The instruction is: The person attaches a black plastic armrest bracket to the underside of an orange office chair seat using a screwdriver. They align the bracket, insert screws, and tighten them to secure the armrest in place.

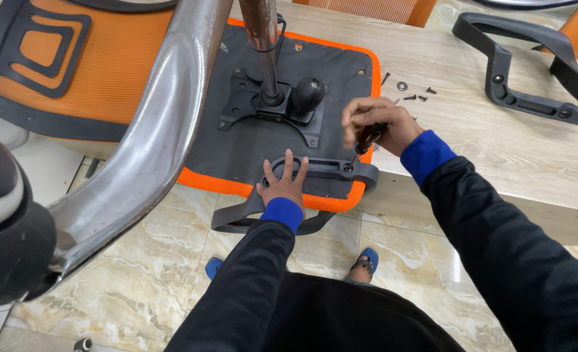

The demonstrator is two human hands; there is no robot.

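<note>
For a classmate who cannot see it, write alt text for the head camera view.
A person's left hand presses a black armrest against an upturned orange chair seat on a wooden table, while the right hand grips a screwdriver at the armrest's end. Loose screws and another armrest lie nearby.

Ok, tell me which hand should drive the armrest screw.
Right, most likely. The right hand holds the screwdriver tip-down at the armrest bracket, while the left hand lies flat, steadying the armrest.
</note>
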